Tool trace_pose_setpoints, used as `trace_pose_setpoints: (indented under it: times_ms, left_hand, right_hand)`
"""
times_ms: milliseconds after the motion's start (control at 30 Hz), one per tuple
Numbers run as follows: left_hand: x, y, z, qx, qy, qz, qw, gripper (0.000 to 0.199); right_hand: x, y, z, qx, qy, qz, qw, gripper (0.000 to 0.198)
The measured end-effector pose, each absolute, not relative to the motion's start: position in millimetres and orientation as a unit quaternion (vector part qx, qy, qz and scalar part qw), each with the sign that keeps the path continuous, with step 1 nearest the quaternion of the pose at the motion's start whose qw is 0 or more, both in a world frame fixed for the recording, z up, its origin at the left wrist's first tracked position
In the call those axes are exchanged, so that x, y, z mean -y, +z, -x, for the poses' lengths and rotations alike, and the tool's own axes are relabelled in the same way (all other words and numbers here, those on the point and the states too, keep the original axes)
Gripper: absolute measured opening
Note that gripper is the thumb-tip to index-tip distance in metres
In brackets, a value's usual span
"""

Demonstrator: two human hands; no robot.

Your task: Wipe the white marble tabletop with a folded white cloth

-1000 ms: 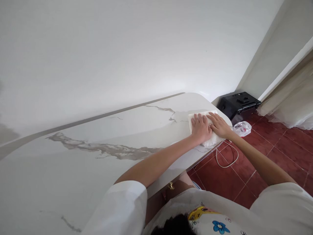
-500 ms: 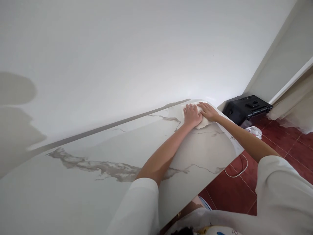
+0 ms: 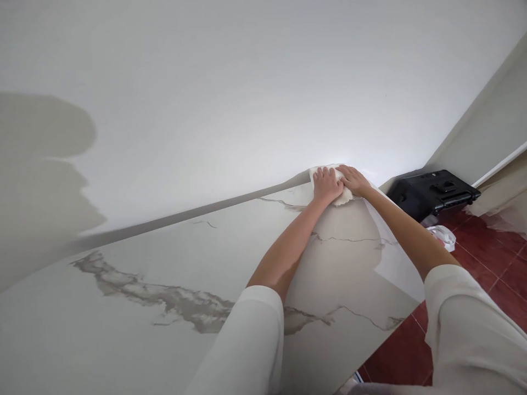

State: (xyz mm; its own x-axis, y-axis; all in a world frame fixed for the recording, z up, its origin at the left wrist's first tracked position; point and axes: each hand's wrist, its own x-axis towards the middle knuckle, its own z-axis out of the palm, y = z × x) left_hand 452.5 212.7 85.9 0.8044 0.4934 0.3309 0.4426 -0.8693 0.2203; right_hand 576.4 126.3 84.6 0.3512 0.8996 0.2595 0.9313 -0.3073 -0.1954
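A cream-white cloth point(image 3: 343, 198) lies bunched on the far corner of a white marble-patterned tabletop point(image 3: 164, 252), right by the wall. On top of it, my left hand point(image 3: 328, 185) presses down with its fingers curled over the cloth. My right hand point(image 3: 354, 181) sits beside it, fingers bent over the cloth's right part, its fingertips close to the left hand. Part of the cloth is hidden under both hands. Both arms reach straight out across the table.
A white wall point(image 3: 230, 99) runs along the table's far edge, with a narrow grey gap between. Beyond the right end, a black case point(image 3: 436, 192) and a white plastic bag point(image 3: 442, 237) rest on the red tiled floor point(image 3: 399, 345). A pale curtain point(image 3: 500, 203) hangs at far right.
Both hands and the cloth have slid slightly farther toward the table's far end, up against the wall edge. The view has shifted a little too.
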Motion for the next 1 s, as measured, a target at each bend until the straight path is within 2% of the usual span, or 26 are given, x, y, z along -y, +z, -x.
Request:
trace_pose_setpoints:
  times_ms: [533, 1000]
  left_hand:
    - [-203, 86, -413, -0.254, 0.197, -0.946, 0.050, 0.055]
    - [-131, 96, -341, -0.242, 0.144, -0.957, 0.062, 0.058]
  right_hand:
    - [-120, 85, -538, 0.557, -0.044, 0.818, 0.137, 0.054]
    - [-47, 86, -481, 0.583, -0.034, 0.800, 0.136, 0.055]
